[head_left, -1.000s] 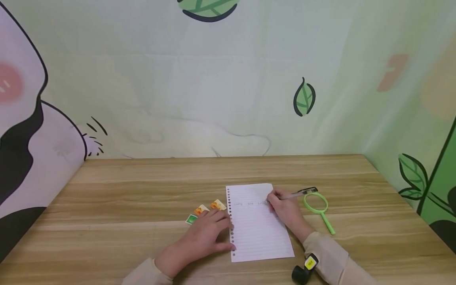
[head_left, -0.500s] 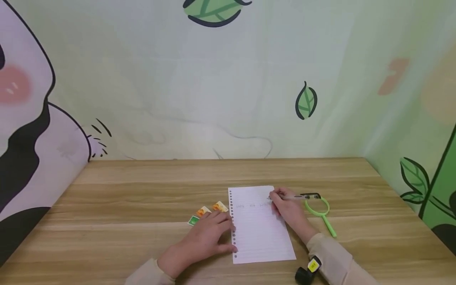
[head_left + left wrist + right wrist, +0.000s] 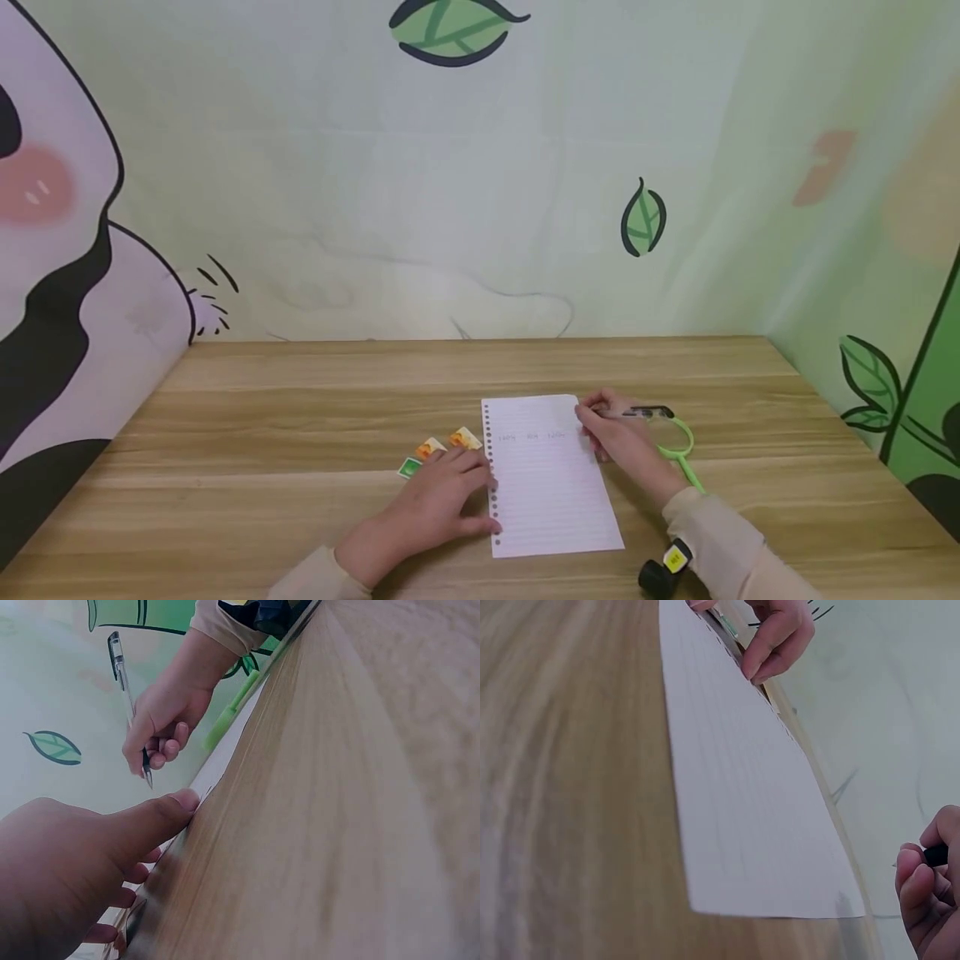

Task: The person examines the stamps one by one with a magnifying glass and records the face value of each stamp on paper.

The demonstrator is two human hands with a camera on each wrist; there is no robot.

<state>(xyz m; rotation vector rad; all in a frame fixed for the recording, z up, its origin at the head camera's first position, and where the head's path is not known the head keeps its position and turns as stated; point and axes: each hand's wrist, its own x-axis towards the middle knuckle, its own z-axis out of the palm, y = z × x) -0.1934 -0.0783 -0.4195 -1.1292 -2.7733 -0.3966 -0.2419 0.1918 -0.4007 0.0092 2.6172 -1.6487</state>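
A lined sheet of loose-leaf paper (image 3: pixel 555 500) lies on the wooden table, with faint handwriting in a row near its top. My left hand (image 3: pixel 438 500) rests at its punched left edge, thumb and fingertips on the margin and fingers relaxed. At the upper right edge, my right hand (image 3: pixel 622 437) pinches a clear pen with a black clip (image 3: pixel 120 667). In the left wrist view the pen's tip points down, apart from the paper. A green magnifying glass (image 3: pixel 689 473) lies right of the sheet, partly hidden behind the right hand and forearm.
Two orange-and-white cards (image 3: pixel 466 437) and a green card (image 3: pixel 408 467) lie beyond the left hand, partly covered by it. A black device with a yellow label (image 3: pixel 677 557) is strapped at the right wrist. A printed backdrop (image 3: pixel 480 208) stands behind the table (image 3: pixel 300 400).
My right hand has lifted the pen off the written row and moved right to the sheet's edge, covering part of the magnifying glass. More writing is uncovered. My left hand stays in place.
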